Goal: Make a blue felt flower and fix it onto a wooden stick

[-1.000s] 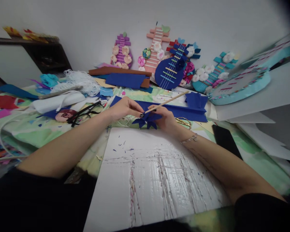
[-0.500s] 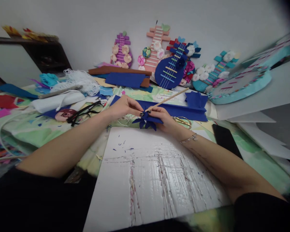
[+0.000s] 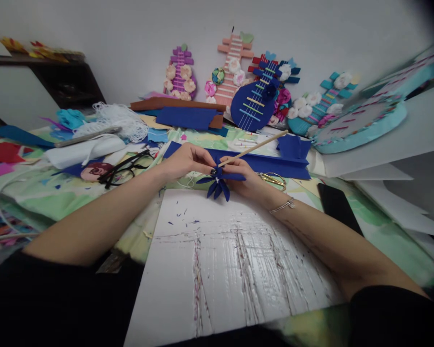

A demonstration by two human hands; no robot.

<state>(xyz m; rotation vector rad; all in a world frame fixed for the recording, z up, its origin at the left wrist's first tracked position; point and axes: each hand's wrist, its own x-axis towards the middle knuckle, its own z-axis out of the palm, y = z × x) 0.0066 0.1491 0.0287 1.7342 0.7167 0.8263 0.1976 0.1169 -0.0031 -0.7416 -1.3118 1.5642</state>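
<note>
A dark blue flower of cut petals [image 3: 221, 189] is held above the far part of a white board [image 3: 181, 270]. My left hand [image 3: 185, 162] pinches the flower's left side near its centre, thumb and fingers together. My right hand [image 3: 243, 179] is closed at its right side, partly hidden by the petals. A thin wooden stick [image 3: 262, 144] slants up to the right from the flower's centre, by my right fingers. Behind the hands lies a long folded blue strip [image 3: 285, 167]. Gold-handled scissors [image 3: 274, 180] rest beside my right hand.
Black eyeglasses [image 3: 126, 169], a tangle of white string [image 3: 117, 123] and coloured sheets lie to the left. A black phone [image 3: 339, 208] is at right. Decorated lute shapes, one dark blue [image 3: 251, 108], lean on the wall. Large white sheets [image 3: 376, 156] stand at right.
The flower has turned in my fingers, so its petals now spread wider and hang lower toward the board. My hands stay in nearly the same place.
</note>
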